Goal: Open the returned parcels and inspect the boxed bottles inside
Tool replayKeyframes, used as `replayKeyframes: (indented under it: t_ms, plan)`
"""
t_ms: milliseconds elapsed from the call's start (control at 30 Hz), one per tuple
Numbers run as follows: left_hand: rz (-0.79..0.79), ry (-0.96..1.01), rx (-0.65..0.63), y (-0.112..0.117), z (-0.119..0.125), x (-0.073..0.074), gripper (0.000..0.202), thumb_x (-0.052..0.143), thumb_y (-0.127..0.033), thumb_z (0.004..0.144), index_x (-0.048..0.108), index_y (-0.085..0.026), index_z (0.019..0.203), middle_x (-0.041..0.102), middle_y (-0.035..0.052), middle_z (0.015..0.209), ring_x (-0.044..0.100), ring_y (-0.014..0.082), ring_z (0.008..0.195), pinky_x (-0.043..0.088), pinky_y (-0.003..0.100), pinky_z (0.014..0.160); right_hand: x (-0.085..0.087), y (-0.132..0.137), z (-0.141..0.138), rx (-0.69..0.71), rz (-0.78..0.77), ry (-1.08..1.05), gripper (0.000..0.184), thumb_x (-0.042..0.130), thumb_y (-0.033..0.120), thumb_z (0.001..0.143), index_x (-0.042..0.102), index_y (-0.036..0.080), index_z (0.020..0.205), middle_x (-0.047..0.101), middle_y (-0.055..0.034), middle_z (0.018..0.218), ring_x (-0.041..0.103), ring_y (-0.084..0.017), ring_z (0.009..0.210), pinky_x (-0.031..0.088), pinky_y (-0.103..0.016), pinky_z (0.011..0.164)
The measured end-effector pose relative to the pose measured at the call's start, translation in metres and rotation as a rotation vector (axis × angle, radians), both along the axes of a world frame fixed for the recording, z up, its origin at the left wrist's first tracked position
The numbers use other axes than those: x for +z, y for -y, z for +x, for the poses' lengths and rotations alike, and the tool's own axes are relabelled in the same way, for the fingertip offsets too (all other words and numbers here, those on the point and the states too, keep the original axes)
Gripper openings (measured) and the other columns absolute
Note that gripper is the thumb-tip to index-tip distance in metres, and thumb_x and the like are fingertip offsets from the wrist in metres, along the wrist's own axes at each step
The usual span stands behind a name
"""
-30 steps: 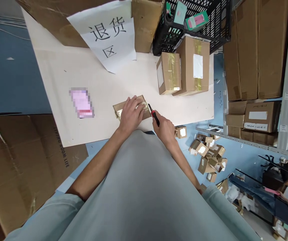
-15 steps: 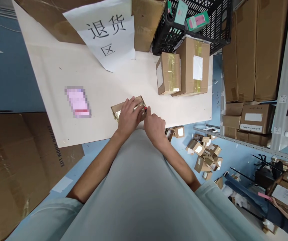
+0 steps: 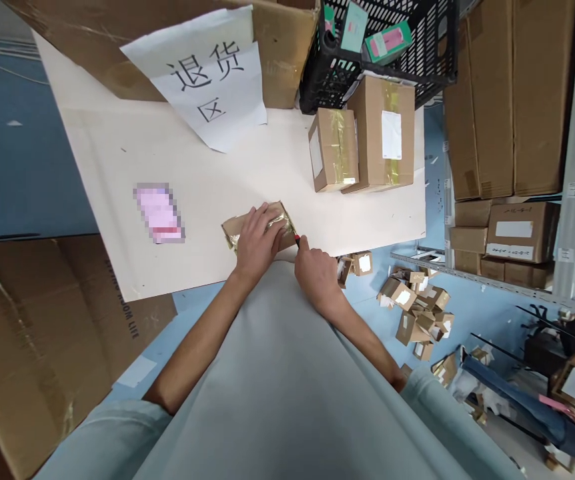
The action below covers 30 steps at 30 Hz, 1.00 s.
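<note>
A small flat cardboard box (image 3: 236,223) with shiny tape lies on the table near my body. My left hand (image 3: 257,241) lies across its top, fingers stretched out and pressing on it. At the box's right edge, my right hand (image 3: 318,270) is closed round a small red and black cutter (image 3: 297,240). Most of the cutter is hidden in the fist, and its blade cannot be made out. The red tip touches or nearly touches the box edge.
On the white table (image 3: 202,180) lies a blurred pink item (image 3: 160,215). Two taped boxes (image 3: 336,150) stand by a black crate (image 3: 317,83) holding green packages. A paper sign (image 3: 207,87) hangs on a large carton (image 3: 282,60). Parcels (image 3: 420,307) lie on the floor; another person's legs (image 3: 507,393) show at right.
My right hand has drawn the cutter toward me along the box's right edge and moved apart from my left hand. My left hand stays on the box. The view has shifted slightly.
</note>
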<state>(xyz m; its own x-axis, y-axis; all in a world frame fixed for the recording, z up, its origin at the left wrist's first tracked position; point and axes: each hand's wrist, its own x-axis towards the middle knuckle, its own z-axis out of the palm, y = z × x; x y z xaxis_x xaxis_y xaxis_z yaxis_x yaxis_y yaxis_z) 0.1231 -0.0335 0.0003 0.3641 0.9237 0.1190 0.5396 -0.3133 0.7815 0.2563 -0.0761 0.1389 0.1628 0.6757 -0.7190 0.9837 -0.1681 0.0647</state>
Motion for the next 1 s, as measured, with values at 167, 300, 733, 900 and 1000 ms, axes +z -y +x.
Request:
replayKeyframes:
  t_ms: [167, 300, 733, 900, 1000]
  plan:
    - [0.016, -0.029, 0.001, 0.008, -0.020, 0.002, 0.028, 0.055, -0.042, 0.114, 0.075, -0.029, 0.128, 0.075, 0.0107, 0.146, 0.053, 0.0324, 0.160, 0.033, 0.067, 0.138, 0.025, 0.010, 0.015, -0.073, 0.108, -0.137, 0.049, 0.037, 0.029, 0.118, 0.050, 0.019, 0.164, 0.085, -0.0165, 0.113, 0.083, -0.033, 0.102, 0.060, -0.039, 0.087]
    - [0.013, -0.061, 0.084, 0.017, -0.056, 0.002, 0.040, 0.054, -0.052, 0.113, 0.073, -0.029, 0.139, 0.076, 0.0121, 0.146, 0.054, 0.0349, 0.160, 0.034, 0.069, 0.137, -0.004, 0.001, 0.049, -0.234, 0.290, -0.283, 0.046, 0.039, 0.036, 0.118, 0.051, 0.022, 0.161, 0.086, -0.0104, 0.109, 0.082, -0.030, 0.094, 0.058, -0.037, 0.088]
    - [-0.048, -0.219, 0.350, 0.056, -0.122, 0.011, 0.046, 0.048, -0.046, 0.115, 0.069, -0.029, 0.152, 0.071, 0.0137, 0.156, 0.067, 0.0330, 0.138, 0.056, 0.057, 0.117, -0.189, -0.048, 0.047, -0.654, 0.154, -0.942, 0.025, 0.051, 0.040, 0.112, 0.056, 0.022, 0.128, 0.069, 0.0067, 0.083, 0.072, -0.013, 0.056, 0.054, -0.022, 0.058]
    - [-0.048, -0.206, 0.411, 0.068, -0.116, 0.029, 0.046, 0.046, -0.034, 0.113, 0.070, -0.034, 0.152, 0.075, 0.0104, 0.150, 0.070, 0.0309, 0.135, 0.056, 0.055, 0.118, -0.177, -0.044, 0.044, -0.769, 0.166, -1.043, 0.025, 0.053, 0.042, 0.111, 0.056, 0.021, 0.125, 0.076, -0.0007, 0.101, 0.070, -0.011, 0.054, 0.054, -0.022, 0.052]
    - [-0.076, -0.178, 0.477, 0.069, -0.107, 0.039, 0.046, 0.047, -0.037, 0.113, 0.070, -0.032, 0.153, 0.078, 0.0103, 0.143, 0.073, 0.0297, 0.131, 0.058, 0.053, 0.115, -0.162, -0.036, 0.053, -0.785, 0.189, -1.028, 0.029, 0.053, 0.046, 0.110, 0.054, 0.022, 0.128, 0.078, -0.0046, 0.113, 0.071, -0.011, 0.055, 0.057, -0.024, 0.054]
